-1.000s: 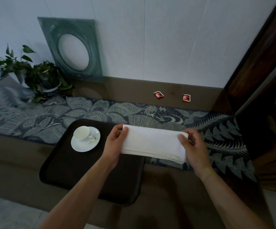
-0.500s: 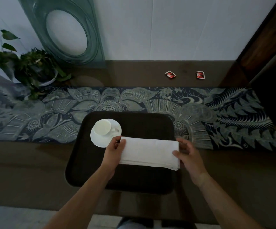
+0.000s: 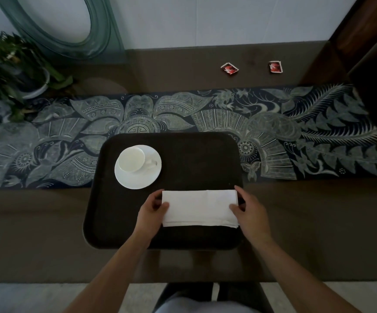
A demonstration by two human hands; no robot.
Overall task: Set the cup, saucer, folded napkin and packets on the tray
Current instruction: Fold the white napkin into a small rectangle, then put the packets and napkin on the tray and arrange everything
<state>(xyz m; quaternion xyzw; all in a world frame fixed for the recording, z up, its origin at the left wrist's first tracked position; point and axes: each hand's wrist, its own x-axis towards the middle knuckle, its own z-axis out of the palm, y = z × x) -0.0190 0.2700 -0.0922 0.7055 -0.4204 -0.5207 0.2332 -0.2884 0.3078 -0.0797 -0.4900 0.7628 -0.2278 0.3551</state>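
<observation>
1. Tray [image 3: 183, 159]: a dark rounded rectangle lying on the brown bench [image 3: 47, 233], its far edge overlapping the patterned runner [image 3: 295, 132].
2. Cup [image 3: 131, 159] and saucer [image 3: 137, 170]: the white cup stands upright on the saucer in the tray's far left part, handle turned right; this portion of the task appears done.
3. Folded napkin [image 3: 200, 207]: a white oblong lying long side across the near half of the tray, just clear of the saucer, its right end near the tray's right rim.
4. Left hand [image 3: 152, 213]: fingers and thumb pinch the napkin's left end.
5. Right hand [image 3: 249, 213]: thumb over and fingers curled at the right end, gripping it (whether the cloth rests fully on the tray cannot be told).
6. Packets: two red ones, left packet [image 3: 229, 68] and right packet [image 3: 275, 67], lie on the bare bench beyond the runner, well apart from the tray and not yet fetched.
7. Step in hand, as judged: laying the napkin down. To do it well, lower both ends together so the folded layers stay aligned, keep the long edge parallel to the tray's near rim, and let go by sliding the fingers outward, not lifting, lest the top layer spring open.
8. Room is best left in the tray's far right part for the packets.
9. Potted plant [image 3: 13, 68]: at far left, uninvolved.
</observation>
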